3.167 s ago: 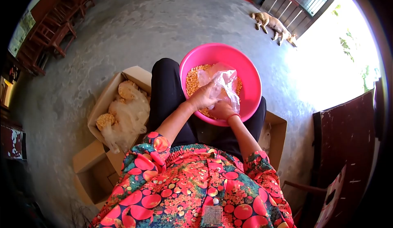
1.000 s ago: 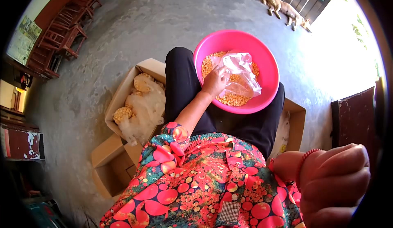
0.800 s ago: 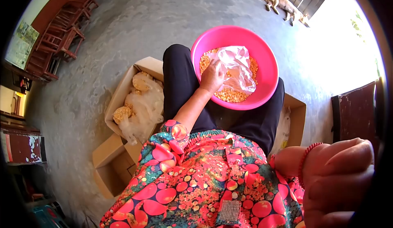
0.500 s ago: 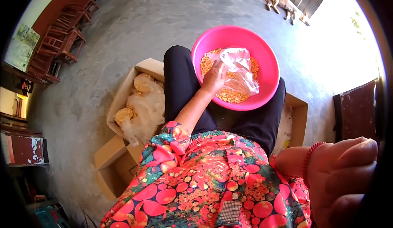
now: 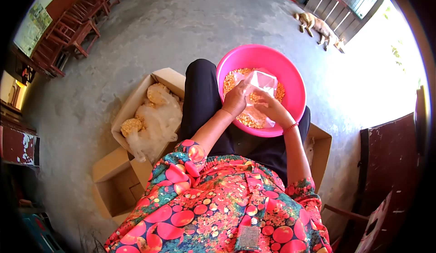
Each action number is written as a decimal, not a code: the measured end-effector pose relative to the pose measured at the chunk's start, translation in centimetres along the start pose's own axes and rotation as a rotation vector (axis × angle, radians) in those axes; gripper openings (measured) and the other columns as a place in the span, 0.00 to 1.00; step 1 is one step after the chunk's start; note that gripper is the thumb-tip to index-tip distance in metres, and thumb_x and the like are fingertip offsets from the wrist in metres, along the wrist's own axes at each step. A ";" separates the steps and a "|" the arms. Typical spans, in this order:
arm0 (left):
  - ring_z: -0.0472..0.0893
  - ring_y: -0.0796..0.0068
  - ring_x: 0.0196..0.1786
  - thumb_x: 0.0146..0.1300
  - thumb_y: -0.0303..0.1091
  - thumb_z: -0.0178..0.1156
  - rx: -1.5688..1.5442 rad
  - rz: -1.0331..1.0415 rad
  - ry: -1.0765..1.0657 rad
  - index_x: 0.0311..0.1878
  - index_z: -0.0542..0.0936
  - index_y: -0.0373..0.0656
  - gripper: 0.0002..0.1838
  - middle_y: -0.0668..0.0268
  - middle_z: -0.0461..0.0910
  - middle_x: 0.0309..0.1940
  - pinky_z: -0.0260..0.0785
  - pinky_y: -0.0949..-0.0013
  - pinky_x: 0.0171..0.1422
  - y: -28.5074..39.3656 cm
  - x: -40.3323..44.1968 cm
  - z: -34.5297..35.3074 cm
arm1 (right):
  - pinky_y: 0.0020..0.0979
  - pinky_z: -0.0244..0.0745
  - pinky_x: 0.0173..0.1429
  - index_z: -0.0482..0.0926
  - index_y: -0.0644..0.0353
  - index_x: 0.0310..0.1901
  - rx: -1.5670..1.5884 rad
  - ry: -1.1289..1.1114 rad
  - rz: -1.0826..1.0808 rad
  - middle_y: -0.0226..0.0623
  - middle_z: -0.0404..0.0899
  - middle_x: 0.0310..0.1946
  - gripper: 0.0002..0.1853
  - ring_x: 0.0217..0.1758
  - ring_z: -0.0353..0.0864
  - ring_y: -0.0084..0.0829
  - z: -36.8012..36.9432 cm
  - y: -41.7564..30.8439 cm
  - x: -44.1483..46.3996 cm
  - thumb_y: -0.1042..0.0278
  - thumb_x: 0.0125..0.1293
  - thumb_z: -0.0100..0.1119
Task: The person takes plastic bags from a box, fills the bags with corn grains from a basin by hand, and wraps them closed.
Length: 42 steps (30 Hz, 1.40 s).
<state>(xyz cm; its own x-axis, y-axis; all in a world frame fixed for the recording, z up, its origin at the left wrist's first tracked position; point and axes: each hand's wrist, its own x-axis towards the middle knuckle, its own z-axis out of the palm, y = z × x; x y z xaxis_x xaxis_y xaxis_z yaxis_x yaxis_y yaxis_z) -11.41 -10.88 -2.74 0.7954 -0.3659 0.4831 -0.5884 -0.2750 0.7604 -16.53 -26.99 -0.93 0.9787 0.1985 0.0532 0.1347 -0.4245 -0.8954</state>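
A pink basin point(image 5: 295, 78) rests across my lap with yellow corn kernels point(image 5: 230, 81) in it. On the kernels lies a clear plastic bag point(image 5: 264, 79), its mouth spread and crumpled. My left hand point(image 5: 235, 98) grips the near left edge of this bag between thumb and fingers. Over the bag's near side reaches my right hand point(image 5: 272, 108), a red beaded bracelet at its wrist. Its fingers point left, close to the left fingertips, with a gap between thumb and fingers. Whether it touches the bag I cannot tell.
Left of my leg, a cardboard box point(image 5: 125, 110) holds plastic bags of corn point(image 5: 156, 121). Another open carton point(image 5: 116, 171) stands nearer, and a cardboard box point(image 5: 319, 151) is by my right leg. A dog point(image 5: 318, 27) lies on the floor; wooden chairs point(image 5: 75, 33) line the wall.
My right hand has swung in from the far right to the bag above the basin. My left hand keeps its grip on the bag. The view has shifted slightly.
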 end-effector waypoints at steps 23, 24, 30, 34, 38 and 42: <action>0.71 0.53 0.51 0.49 0.23 0.50 0.087 -0.025 -0.192 0.57 0.63 0.38 0.27 0.51 0.65 0.53 0.66 0.61 0.52 0.4 -0.7 0.4 | 0.39 0.65 0.53 0.77 0.56 0.43 -0.551 -0.259 -0.003 0.47 0.73 0.46 0.18 0.48 0.71 0.47 5.8 6.1 0.4 0.56 0.54 0.51; 0.71 0.53 0.51 0.49 0.25 0.52 0.135 -0.036 -0.213 0.57 0.64 0.39 0.27 0.51 0.65 0.53 0.66 0.61 0.52 0.1 -0.9 0.6 | 0.38 0.65 0.51 0.77 0.58 0.41 -0.558 -0.290 0.085 0.47 0.75 0.41 0.18 0.46 0.73 0.46 5.6 5.7 0.3 0.54 0.56 0.50; 0.71 0.55 0.51 0.50 0.24 0.53 0.209 -0.096 -0.176 0.52 0.70 0.45 0.22 0.55 0.65 0.53 0.66 0.62 0.52 -0.9 -1.2 0.9 | 0.36 0.68 0.46 0.78 0.62 0.35 -0.623 -0.428 0.197 0.45 0.78 0.33 0.18 0.38 0.76 0.41 4.4 6.3 0.2 0.54 0.58 0.48; 0.73 0.55 0.47 0.50 0.25 0.52 0.185 -0.154 -0.157 0.52 0.71 0.43 0.21 0.54 0.68 0.50 0.67 0.61 0.49 -0.9 -1.3 1.0 | 0.35 0.71 0.35 0.78 0.60 0.35 -0.329 -0.388 0.042 0.40 0.78 0.28 0.14 0.30 0.76 0.38 3.2 8.0 0.0 0.59 0.56 0.50; 0.75 0.54 0.44 0.51 0.26 0.53 0.195 -0.179 -0.146 0.52 0.70 0.42 0.21 0.53 0.70 0.47 0.68 0.61 0.47 -1.6 -1.2 1.5 | 0.16 0.53 0.13 0.77 0.54 0.38 0.117 -0.319 0.536 0.22 0.68 0.20 0.10 0.14 0.61 0.12 0.9 3.8 -1.2 0.60 0.61 0.48; 0.75 0.54 0.45 0.55 0.32 0.53 0.134 -0.180 -0.187 0.54 0.68 0.41 0.21 0.51 0.71 0.48 0.68 0.60 0.48 -1.2 -1.1 1.3 | 0.15 0.49 0.12 0.75 0.59 0.39 0.454 -0.132 0.611 0.23 0.67 0.19 0.11 0.12 0.56 0.12 -0.7 2.3 -0.9 0.64 0.63 0.46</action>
<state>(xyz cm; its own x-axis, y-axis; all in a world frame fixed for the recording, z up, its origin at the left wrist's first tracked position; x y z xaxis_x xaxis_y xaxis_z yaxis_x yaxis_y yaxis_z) -11.76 -11.27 -4.79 0.8556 -0.4547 0.2473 -0.4638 -0.4614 0.7563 -16.95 -28.79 -2.69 0.8284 0.1613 -0.5364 -0.5280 -0.0945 -0.8439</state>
